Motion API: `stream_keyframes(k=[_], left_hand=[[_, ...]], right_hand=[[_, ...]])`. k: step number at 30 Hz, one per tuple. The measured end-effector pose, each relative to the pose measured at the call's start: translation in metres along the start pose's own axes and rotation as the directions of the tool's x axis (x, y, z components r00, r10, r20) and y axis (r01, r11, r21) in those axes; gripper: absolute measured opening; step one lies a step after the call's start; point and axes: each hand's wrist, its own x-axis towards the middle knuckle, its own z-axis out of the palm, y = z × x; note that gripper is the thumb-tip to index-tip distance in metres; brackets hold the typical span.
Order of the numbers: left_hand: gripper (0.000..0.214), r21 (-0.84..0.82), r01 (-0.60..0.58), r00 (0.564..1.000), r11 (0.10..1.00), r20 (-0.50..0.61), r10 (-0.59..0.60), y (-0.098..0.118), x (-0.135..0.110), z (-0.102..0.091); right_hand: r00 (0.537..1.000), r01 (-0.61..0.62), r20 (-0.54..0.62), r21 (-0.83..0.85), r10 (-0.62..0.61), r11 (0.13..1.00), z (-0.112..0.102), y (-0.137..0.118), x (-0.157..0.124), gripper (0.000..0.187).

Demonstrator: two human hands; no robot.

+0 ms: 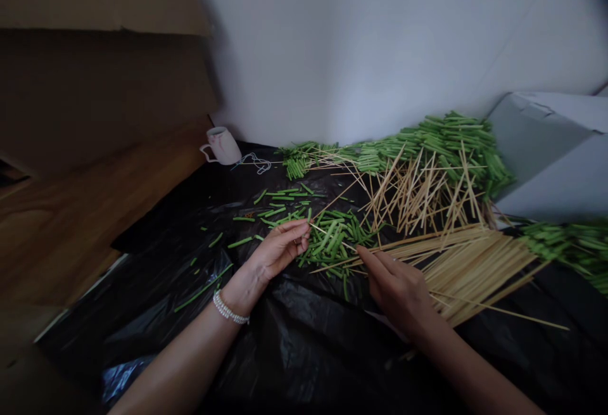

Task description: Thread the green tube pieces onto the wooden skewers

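Note:
My left hand (280,249), a beaded bracelet at its wrist, pinches a short cut green stem (310,215) at its fingertips. A thin wooden skewer (349,247) runs from my right hand (399,285) towards those fingertips; the right fingers are closed on its near end. Whether the skewer's tip enters the stem is too small to tell. Below both hands lies a loose heap of green stem pieces (335,237). Beside and partly behind the right hand, a thick layer of bare skewers (489,263) spreads out.
Black plastic sheeting (304,345) covers the work surface. At the back, stem-tipped skewers (408,193) are piled with their green ends (456,142) by the wall. A white mug (224,147) and tangled string (256,163) stand back left. A pale box (551,149) is at right.

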Motion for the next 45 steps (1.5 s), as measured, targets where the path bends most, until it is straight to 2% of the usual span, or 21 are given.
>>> stream_keyframes(k=[6,15,21,30,35,42,45], left_hand=[[0.024,0.054,-0.028,1.0,0.998,-0.006,0.029,-0.0008,0.0012,-0.0021],[0.028,0.222,-0.087,0.987,0.971,-0.112,0.114,-0.0014,0.0018,-0.0003],[0.03,0.115,-0.065,0.992,0.991,-0.096,0.076,-0.0008,-0.0003,0.0023],[0.018,0.066,-0.013,1.0,0.998,0.001,0.013,0.0003,-0.0017,-0.0005],[0.016,0.076,0.01,1.0,0.997,-0.008,-0.009,0.0006,-0.0048,0.0048],[0.02,0.059,0.011,1.0,0.998,-0.029,-0.009,-0.0019,-0.0029,0.0056],[0.02,0.055,0.009,1.0,0.998,-0.02,-0.008,-0.0037,-0.0021,0.004]], right_hand=[[1.0,0.014,0.022,-0.025,-0.013,1.0,-0.0014,-0.0005,-0.0002,0.038],[0.999,0.034,0.043,-0.072,-0.031,0.997,-0.0039,-0.0027,0.0007,0.038],[0.999,-0.02,0.052,0.046,0.018,0.999,0.0021,-0.0037,-0.0024,0.036],[0.999,-0.023,0.035,0.06,0.021,0.998,0.0014,-0.0041,-0.0025,0.041],[0.993,-0.105,0.08,0.177,0.092,0.979,0.0036,-0.0051,-0.0038,0.036],[0.998,-0.06,-0.001,0.161,0.061,0.985,0.0033,-0.0045,-0.0034,0.041],[0.995,-0.098,0.024,0.212,0.095,0.972,0.0033,-0.0056,-0.0031,0.037]])
